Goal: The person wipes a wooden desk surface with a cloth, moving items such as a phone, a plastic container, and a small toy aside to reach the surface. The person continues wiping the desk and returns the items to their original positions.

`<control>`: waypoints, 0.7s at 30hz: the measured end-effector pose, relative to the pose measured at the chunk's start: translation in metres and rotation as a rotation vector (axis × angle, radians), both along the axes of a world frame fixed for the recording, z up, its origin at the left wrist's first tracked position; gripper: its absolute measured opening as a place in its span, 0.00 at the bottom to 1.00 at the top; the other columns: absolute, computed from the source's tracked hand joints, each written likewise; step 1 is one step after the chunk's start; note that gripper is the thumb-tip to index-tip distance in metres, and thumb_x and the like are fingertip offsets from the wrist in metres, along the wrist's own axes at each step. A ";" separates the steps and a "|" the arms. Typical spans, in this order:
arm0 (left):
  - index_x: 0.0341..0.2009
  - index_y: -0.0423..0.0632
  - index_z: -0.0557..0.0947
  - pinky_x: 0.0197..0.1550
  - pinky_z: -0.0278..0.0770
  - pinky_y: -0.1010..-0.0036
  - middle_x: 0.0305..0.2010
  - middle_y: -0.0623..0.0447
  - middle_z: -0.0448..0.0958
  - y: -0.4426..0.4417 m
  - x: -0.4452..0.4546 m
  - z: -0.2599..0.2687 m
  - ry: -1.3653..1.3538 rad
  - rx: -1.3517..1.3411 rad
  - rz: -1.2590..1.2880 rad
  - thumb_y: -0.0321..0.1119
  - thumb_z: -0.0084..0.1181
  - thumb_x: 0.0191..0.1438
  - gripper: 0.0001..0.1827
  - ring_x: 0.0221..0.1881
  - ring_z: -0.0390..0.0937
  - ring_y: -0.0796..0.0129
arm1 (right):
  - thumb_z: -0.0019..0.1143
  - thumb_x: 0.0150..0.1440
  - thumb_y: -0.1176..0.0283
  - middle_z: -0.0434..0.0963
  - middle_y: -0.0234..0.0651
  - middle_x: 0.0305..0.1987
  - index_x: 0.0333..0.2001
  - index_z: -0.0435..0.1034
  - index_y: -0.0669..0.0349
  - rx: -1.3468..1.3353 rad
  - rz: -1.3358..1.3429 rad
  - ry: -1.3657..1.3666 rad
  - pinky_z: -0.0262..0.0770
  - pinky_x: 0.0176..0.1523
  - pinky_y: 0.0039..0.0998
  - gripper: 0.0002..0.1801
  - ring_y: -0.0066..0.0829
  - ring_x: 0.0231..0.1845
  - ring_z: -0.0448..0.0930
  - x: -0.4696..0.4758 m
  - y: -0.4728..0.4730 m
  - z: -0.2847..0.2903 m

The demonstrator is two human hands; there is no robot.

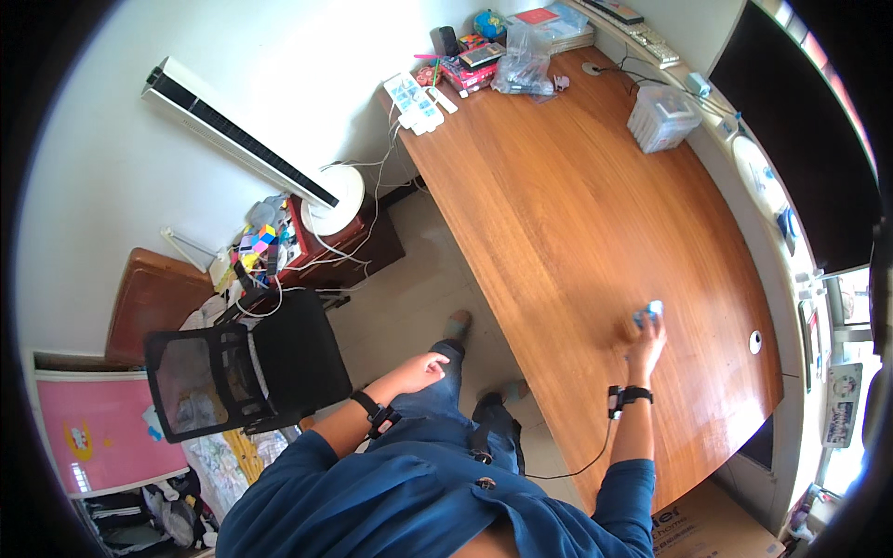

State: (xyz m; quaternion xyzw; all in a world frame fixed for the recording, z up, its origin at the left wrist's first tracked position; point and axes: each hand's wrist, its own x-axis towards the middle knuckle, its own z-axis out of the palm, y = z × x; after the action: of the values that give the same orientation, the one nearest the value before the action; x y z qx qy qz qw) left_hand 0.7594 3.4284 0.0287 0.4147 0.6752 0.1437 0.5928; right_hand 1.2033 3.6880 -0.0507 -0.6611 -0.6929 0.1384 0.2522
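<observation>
My right hand is over the right part of a brown wooden desk, gripping a small blue-and-white object. The object is blurred, so its exact kind is unclear. Most of it pokes out past my fingertips, and a dark shadow lies on the wood beside it. Away from the desk, my left hand hangs in front of my thigh. Its fingers are loosely curled, with nothing visible in them. Each wrist wears a black strap with a small device; a cable runs from the right one.
A clear plastic box stands toward the desk's back edge. At the far end are a power strip, a plastic bag and a small globe. Left of me are an office chair and a white tower fan.
</observation>
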 end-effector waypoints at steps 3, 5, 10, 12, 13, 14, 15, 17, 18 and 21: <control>0.52 0.42 0.77 0.48 0.76 0.70 0.42 0.48 0.79 0.025 -0.030 -0.003 -0.017 0.085 0.108 0.31 0.59 0.55 0.19 0.43 0.78 0.66 | 0.45 0.48 0.88 0.67 0.45 0.63 0.50 0.74 0.58 -0.052 0.100 -0.030 0.63 0.65 0.44 0.26 0.51 0.62 0.67 -0.070 -0.005 0.006; 0.50 0.43 0.79 0.49 0.76 0.69 0.44 0.48 0.80 0.063 -0.053 0.000 0.102 0.300 0.151 0.31 0.59 0.54 0.18 0.45 0.78 0.63 | 0.46 0.48 0.87 0.68 0.46 0.62 0.50 0.74 0.58 -0.087 0.149 -0.009 0.63 0.65 0.44 0.25 0.51 0.62 0.66 -0.109 -0.002 0.010; 0.52 0.46 0.78 0.53 0.73 0.68 0.52 0.48 0.75 0.236 -0.143 0.038 0.154 0.631 0.266 0.27 0.57 0.54 0.19 0.54 0.73 0.62 | 0.45 0.54 0.84 0.68 0.48 0.61 0.49 0.75 0.58 -0.103 0.128 0.015 0.65 0.64 0.43 0.20 0.51 0.61 0.67 -0.186 0.015 0.013; 0.52 0.46 0.77 0.53 0.73 0.67 0.53 0.48 0.74 0.316 -0.173 0.055 0.167 0.728 0.257 0.27 0.57 0.54 0.19 0.55 0.72 0.62 | 0.46 0.53 0.84 0.69 0.49 0.60 0.49 0.74 0.56 -0.172 0.062 0.057 0.65 0.64 0.44 0.21 0.52 0.61 0.68 -0.206 0.023 0.013; 0.52 0.47 0.77 0.54 0.72 0.66 0.53 0.48 0.74 0.355 -0.186 0.064 0.165 0.780 0.256 0.27 0.58 0.54 0.19 0.55 0.72 0.62 | 0.46 0.52 0.84 0.69 0.49 0.60 0.50 0.74 0.56 -0.240 0.003 0.046 0.65 0.64 0.44 0.22 0.52 0.60 0.68 -0.216 0.027 0.013; 0.53 0.46 0.76 0.54 0.71 0.66 0.52 0.49 0.74 0.394 -0.195 0.071 0.162 0.826 0.253 0.28 0.58 0.54 0.20 0.54 0.72 0.62 | 0.47 0.52 0.84 0.69 0.48 0.60 0.52 0.72 0.54 -0.256 -0.027 0.037 0.65 0.63 0.45 0.23 0.52 0.60 0.68 -0.223 0.033 0.013; 0.54 0.46 0.75 0.55 0.71 0.66 0.52 0.49 0.74 0.430 -0.203 0.077 0.132 0.907 0.260 0.28 0.58 0.55 0.21 0.54 0.72 0.61 | 0.48 0.52 0.83 0.68 0.48 0.60 0.52 0.72 0.54 -0.224 -0.055 0.078 0.65 0.64 0.45 0.23 0.52 0.60 0.68 -0.230 0.040 0.014; 0.56 0.44 0.73 0.56 0.69 0.67 0.53 0.48 0.73 0.496 -0.212 0.082 0.117 0.987 0.264 0.29 0.59 0.55 0.23 0.55 0.71 0.60 | 0.50 0.53 0.82 0.68 0.48 0.60 0.53 0.71 0.55 -0.239 -0.135 0.038 0.64 0.64 0.45 0.23 0.52 0.60 0.67 -0.245 0.053 0.016; 0.56 0.43 0.72 0.57 0.68 0.67 0.55 0.45 0.72 0.528 -0.216 0.083 0.090 0.970 0.285 0.31 0.60 0.53 0.25 0.56 0.70 0.58 | 0.58 0.51 0.77 0.67 0.47 0.61 0.59 0.66 0.53 -0.299 -0.158 0.000 0.63 0.64 0.45 0.30 0.52 0.61 0.66 -0.251 0.061 0.019; 0.58 0.41 0.69 0.60 0.65 0.63 0.58 0.37 0.67 0.624 -0.219 0.075 0.176 0.980 0.285 0.36 0.66 0.49 0.33 0.60 0.66 0.50 | 0.67 0.46 0.73 0.66 0.45 0.63 0.65 0.59 0.51 -0.380 -0.323 -0.022 0.62 0.64 0.44 0.41 0.52 0.62 0.64 -0.269 0.078 0.025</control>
State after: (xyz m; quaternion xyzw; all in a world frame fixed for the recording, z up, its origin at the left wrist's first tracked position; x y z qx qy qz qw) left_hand 0.5399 4.0520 0.1042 0.5582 0.6256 0.4870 0.2447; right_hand 0.9344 3.7664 -0.0261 -0.8004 -0.5424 0.2166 0.1347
